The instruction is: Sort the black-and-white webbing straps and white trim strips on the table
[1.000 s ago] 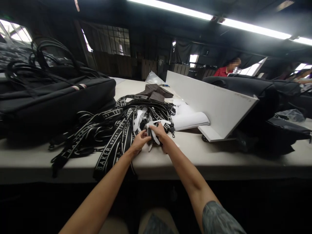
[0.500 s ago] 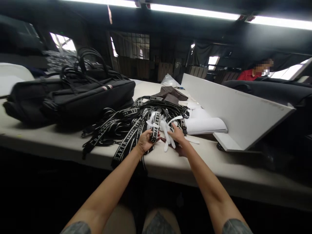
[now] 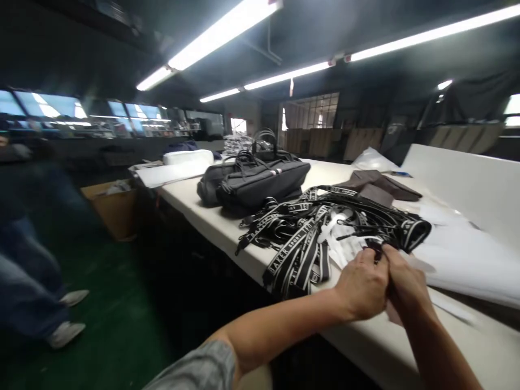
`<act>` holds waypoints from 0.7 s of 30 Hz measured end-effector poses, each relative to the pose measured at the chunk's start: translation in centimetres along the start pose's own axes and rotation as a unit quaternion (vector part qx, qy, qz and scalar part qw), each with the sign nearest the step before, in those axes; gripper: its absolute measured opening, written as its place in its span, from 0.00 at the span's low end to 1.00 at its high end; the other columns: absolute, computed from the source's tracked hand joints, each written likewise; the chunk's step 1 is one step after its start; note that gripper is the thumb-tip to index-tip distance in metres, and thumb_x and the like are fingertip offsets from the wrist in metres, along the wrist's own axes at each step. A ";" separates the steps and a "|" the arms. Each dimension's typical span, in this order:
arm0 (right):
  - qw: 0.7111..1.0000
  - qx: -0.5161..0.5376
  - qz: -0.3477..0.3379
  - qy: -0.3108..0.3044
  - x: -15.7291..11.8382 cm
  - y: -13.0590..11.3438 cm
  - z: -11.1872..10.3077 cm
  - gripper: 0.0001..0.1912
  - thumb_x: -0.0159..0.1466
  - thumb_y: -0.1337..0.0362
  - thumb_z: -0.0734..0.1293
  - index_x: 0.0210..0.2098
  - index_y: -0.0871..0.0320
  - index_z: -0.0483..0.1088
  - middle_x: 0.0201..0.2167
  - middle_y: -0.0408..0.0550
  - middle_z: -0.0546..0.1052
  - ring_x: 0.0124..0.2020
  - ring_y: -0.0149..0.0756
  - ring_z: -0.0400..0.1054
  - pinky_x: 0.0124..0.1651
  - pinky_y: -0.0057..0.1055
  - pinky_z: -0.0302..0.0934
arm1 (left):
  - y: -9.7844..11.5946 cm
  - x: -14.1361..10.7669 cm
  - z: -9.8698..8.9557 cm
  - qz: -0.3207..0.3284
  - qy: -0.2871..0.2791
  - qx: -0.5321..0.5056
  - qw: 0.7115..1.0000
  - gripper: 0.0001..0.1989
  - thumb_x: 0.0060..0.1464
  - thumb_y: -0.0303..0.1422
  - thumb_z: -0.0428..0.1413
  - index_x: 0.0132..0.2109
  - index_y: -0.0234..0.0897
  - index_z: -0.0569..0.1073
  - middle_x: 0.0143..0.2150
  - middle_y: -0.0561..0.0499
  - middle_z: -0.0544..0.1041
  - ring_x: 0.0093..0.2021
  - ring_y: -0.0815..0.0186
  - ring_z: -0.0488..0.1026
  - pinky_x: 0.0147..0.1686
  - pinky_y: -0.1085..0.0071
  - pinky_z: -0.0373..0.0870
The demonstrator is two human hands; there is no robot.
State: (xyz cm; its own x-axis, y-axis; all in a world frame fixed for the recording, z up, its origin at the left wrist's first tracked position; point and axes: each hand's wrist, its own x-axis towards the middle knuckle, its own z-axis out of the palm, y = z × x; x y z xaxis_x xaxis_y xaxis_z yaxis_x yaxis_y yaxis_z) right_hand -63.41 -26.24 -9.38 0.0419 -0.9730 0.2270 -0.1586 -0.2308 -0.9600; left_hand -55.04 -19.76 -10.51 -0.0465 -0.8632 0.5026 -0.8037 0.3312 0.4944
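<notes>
The left hand (image 3: 363, 284) and right hand (image 3: 408, 283) press together, pinching a small dark piece (image 3: 374, 248). White strips (image 3: 337, 238) and striped straps (image 3: 290, 252) lie just beyond; a black bag (image 3: 266, 184) sits farther left.

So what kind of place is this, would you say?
Probably a bag factory or workshop: black bags and a heap of printed straps lie on a long worktable, with rows of tube lights overhead.
</notes>
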 end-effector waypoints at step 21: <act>0.785 -0.612 -0.056 -0.079 8.1 10.3 -13.9 0.38 0.61 0.77 0.59 0.70 0.57 0.52 0.54 0.56 0.73 0.48 0.46 0.73 0.51 0.38 0.67 | -8.4 7.7 11.6 0.252 -0.031 0.096 0.963 0.22 0.61 0.32 0.50 0.60 0.28 0.72 0.63 0.32 0.67 0.63 0.40 0.62 0.62 0.38 0.60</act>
State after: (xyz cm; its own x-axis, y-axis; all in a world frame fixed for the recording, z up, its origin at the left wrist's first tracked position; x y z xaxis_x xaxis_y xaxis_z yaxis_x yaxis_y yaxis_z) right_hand -78.43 -36.53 -15.15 0.2294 -0.9562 0.1817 -0.9700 -0.2399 -0.0379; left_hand -55.59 -33.57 -19.04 -0.4893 -0.6352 0.5976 -0.7645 0.6422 0.0567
